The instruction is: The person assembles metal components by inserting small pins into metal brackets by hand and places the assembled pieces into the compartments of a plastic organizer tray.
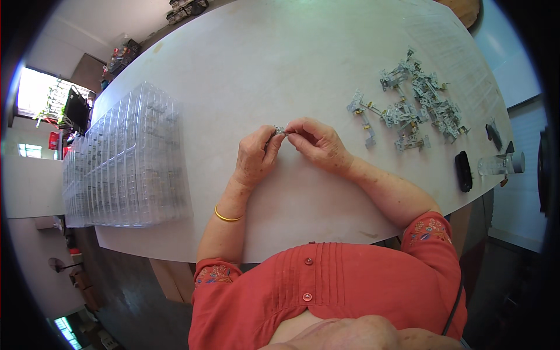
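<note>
Over the middle of the white table (245,70), my two hands meet around a small silvery metal part (279,130). My left hand (256,154) is closed on it, fingers curled and thumb pressed alongside, so most of the part is hidden. From the other side my right hand (318,143) pinches thumb and forefinger together at the part's end; what sits between those fingertips is too small to make out. To the right lies a loose heap of metal brackets (431,96), some with brass-coloured pieces. One long bracket (367,119) rests at the heap's near left edge.
Clear plastic compartment trays (143,157) stand stacked at the table's left, with small parts inside. At the right edge are a black case (463,171), a clear bottle (496,165) lying sideways and a dark object (494,135).
</note>
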`<action>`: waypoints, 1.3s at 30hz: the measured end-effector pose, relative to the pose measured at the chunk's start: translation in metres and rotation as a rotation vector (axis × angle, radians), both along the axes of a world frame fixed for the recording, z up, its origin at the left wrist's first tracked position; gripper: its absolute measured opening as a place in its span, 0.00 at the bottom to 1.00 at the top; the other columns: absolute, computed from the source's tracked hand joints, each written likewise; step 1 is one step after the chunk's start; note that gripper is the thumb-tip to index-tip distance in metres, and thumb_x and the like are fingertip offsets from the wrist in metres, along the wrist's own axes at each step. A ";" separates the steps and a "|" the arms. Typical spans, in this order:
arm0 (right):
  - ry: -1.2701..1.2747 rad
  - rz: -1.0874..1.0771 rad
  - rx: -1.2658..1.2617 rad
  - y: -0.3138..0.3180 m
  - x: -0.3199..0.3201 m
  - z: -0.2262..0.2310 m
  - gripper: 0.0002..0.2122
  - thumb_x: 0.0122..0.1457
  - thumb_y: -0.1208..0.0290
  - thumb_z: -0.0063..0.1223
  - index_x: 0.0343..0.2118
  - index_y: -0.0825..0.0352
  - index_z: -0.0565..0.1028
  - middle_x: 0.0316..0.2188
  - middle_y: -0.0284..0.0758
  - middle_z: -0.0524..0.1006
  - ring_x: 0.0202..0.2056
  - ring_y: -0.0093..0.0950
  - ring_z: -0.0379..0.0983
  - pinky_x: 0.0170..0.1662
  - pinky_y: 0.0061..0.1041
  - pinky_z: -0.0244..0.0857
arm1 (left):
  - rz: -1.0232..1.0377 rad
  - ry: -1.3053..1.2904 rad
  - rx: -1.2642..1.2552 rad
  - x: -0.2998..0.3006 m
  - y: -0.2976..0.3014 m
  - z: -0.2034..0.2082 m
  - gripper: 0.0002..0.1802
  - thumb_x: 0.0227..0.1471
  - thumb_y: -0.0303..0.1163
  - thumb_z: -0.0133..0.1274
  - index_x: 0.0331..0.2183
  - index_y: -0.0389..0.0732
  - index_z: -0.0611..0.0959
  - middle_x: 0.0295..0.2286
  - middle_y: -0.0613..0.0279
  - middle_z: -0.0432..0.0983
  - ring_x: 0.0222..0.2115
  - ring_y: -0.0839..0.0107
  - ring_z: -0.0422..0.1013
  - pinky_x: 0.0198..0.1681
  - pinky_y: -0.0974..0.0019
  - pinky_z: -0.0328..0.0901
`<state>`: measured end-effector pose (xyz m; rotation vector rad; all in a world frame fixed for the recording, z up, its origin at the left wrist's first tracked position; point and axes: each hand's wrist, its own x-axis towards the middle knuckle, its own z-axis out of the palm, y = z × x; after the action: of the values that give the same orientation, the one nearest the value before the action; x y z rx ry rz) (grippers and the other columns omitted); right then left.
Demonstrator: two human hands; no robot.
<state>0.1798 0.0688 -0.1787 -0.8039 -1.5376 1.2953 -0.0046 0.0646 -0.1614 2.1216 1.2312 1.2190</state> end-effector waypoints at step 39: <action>-0.093 0.016 -0.186 0.000 0.005 0.013 0.09 0.66 0.76 0.40 0.45 0.64 0.71 0.25 0.29 0.73 0.27 0.18 0.69 0.31 0.20 0.66 | -0.088 -0.200 -0.448 -0.005 -0.006 0.005 0.08 0.60 0.30 0.51 0.31 0.36 0.79 0.18 0.69 0.70 0.19 0.81 0.62 0.22 0.74 0.58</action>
<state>0.1846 0.0690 -0.1653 -0.9837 -1.5138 1.4454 -0.0091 0.0582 -0.1566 1.6692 1.1768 0.9785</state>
